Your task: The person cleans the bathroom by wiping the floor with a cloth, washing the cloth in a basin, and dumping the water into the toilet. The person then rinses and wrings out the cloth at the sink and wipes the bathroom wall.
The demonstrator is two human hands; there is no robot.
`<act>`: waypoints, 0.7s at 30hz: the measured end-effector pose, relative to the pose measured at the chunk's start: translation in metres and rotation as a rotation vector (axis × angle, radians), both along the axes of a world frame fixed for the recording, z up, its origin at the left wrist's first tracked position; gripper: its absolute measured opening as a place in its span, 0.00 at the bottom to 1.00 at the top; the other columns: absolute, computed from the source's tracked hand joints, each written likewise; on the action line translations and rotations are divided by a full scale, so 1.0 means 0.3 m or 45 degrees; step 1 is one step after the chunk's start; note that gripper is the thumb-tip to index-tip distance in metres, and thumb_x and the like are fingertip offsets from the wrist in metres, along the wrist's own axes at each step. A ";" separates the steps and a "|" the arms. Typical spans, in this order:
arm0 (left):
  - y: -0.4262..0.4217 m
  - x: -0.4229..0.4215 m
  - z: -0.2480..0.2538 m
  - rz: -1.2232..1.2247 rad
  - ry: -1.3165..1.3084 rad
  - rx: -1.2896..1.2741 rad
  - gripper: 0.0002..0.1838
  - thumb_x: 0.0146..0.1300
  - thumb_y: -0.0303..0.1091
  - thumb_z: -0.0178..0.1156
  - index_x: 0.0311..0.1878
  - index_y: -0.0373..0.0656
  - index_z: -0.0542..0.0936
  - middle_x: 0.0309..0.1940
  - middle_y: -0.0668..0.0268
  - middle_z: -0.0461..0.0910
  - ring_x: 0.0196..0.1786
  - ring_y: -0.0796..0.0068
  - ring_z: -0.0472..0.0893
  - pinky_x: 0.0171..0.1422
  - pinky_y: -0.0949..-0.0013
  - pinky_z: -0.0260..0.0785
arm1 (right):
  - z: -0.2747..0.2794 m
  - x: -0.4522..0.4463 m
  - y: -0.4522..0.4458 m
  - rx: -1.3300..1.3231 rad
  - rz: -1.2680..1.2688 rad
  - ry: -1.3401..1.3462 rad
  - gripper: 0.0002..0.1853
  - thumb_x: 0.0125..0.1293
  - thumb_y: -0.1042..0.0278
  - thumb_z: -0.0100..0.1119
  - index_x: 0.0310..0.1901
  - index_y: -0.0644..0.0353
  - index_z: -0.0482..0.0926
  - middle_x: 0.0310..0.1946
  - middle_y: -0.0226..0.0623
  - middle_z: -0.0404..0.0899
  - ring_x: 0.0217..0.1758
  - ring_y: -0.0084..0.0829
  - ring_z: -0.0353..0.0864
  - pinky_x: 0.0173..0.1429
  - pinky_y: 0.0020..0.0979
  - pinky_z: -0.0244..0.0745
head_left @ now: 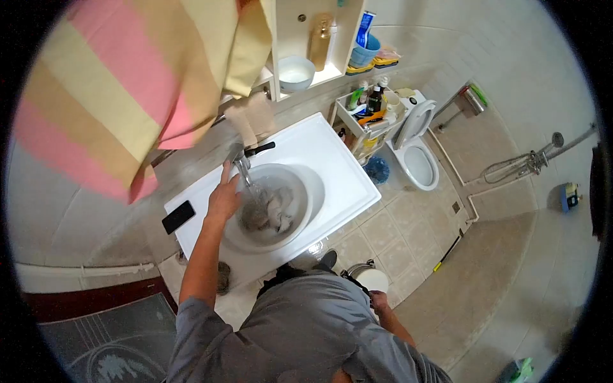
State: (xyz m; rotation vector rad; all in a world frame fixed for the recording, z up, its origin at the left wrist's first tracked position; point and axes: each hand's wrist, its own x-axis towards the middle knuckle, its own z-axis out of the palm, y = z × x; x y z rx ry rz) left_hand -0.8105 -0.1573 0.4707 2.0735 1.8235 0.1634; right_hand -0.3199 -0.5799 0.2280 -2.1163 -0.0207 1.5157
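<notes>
My left hand [223, 195] reaches to the metal faucet [237, 155], one finger stretched out against its side. Water runs from the spout into a white basin [309, 203] set in the sink. Wet greyish cloth [277, 209] lies in the water in the basin. My right hand [379, 300] hangs low beside my body, near a pot with a pale lid [372, 279]; its fingers are partly hidden, so what it holds, if anything, cannot be made out.
A black phone [178, 217] lies at the counter's left edge. A beige towel [250, 119] hangs behind the faucet. Right of the white counter [354, 185] stand a cart with bottles [367, 110] and a toilet [418, 163]. A striped curtain [128, 76] hangs upper left.
</notes>
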 end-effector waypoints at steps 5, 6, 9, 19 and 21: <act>-0.012 0.040 0.012 0.024 -0.056 0.010 0.27 0.54 0.24 0.62 0.60 0.41 0.74 0.79 0.51 0.40 0.58 0.47 0.79 0.57 0.54 0.75 | -0.012 -0.001 0.032 0.008 -0.054 0.019 0.12 0.66 0.68 0.59 0.47 0.65 0.79 0.32 0.40 0.82 0.28 0.35 0.82 0.31 0.37 0.80; -0.018 0.044 0.010 0.005 -0.059 0.040 0.27 0.55 0.24 0.61 0.61 0.40 0.74 0.80 0.52 0.39 0.58 0.48 0.79 0.56 0.54 0.75 | -0.018 0.007 0.031 0.023 -0.108 0.009 0.12 0.66 0.68 0.59 0.47 0.65 0.79 0.32 0.40 0.82 0.28 0.35 0.82 0.31 0.37 0.80; -0.025 0.029 -0.019 -0.046 -0.075 0.082 0.27 0.56 0.23 0.61 0.62 0.37 0.74 0.80 0.55 0.37 0.57 0.48 0.79 0.55 0.55 0.76 | -0.051 0.003 0.037 0.107 0.039 -0.061 0.12 0.65 0.69 0.58 0.45 0.68 0.79 0.33 0.45 0.82 0.29 0.38 0.83 0.31 0.38 0.83; -0.037 0.027 -0.039 -0.005 -0.133 0.066 0.30 0.55 0.20 0.63 0.64 0.36 0.73 0.81 0.60 0.33 0.58 0.49 0.79 0.55 0.58 0.77 | -0.030 -0.042 0.066 0.066 0.001 0.017 0.08 0.66 0.73 0.57 0.41 0.68 0.80 0.27 0.43 0.79 0.22 0.34 0.78 0.22 0.35 0.76; -0.041 0.034 -0.031 -0.016 -0.121 0.074 0.30 0.55 0.20 0.63 0.64 0.37 0.73 0.81 0.60 0.33 0.58 0.49 0.79 0.55 0.58 0.77 | -0.022 -0.053 0.063 0.030 0.010 -0.030 0.07 0.67 0.75 0.56 0.41 0.69 0.80 0.26 0.42 0.79 0.20 0.33 0.76 0.22 0.35 0.75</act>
